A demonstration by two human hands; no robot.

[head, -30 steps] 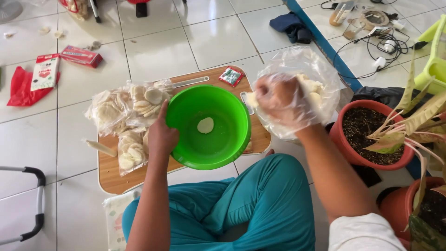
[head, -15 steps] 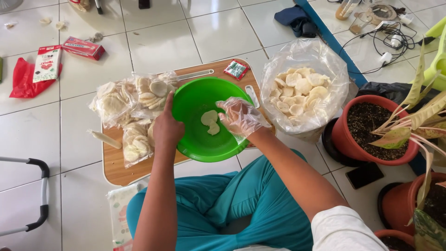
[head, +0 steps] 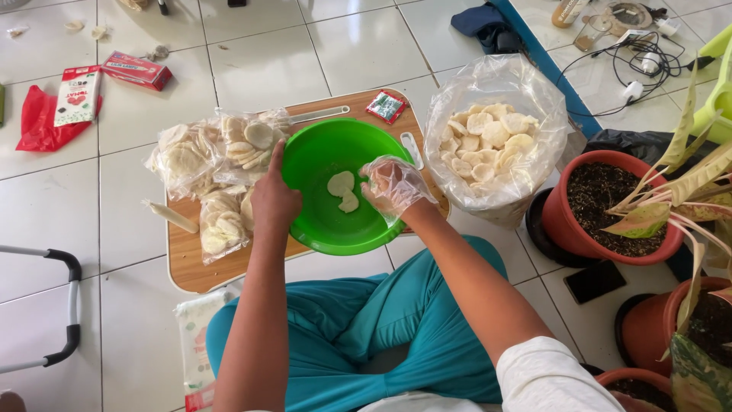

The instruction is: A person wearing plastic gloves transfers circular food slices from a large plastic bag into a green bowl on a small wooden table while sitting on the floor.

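Note:
A green plastic bowl [head: 324, 225] sits on a low wooden board [head: 191, 259] in front of my crossed legs. My left hand [head: 273, 200] grips the bowl's left rim. My right hand [head: 393, 187], in a clear plastic glove, hovers over the bowl's right side with the fingers curled; whether it holds any crackers I cannot tell. A few pale round crackers [head: 342, 190] lie in the bowl. To the right stands a big clear plastic bag [head: 496, 141], open and full of the same crackers.
Small sealed packs of crackers [head: 206, 164] are piled on the board's left. A red sachet [head: 386, 105] and a white candle [head: 171, 216] lie nearby. Red plant pots [head: 618, 206] stand at right; boxes [head: 137, 70] and a red bag [head: 38, 118] lie far left on the tiled floor.
My right hand came out of the big bag, moved left over the bowl and dropped crackers in. More crackers lie in the bowl now. My left hand stayed on the rim.

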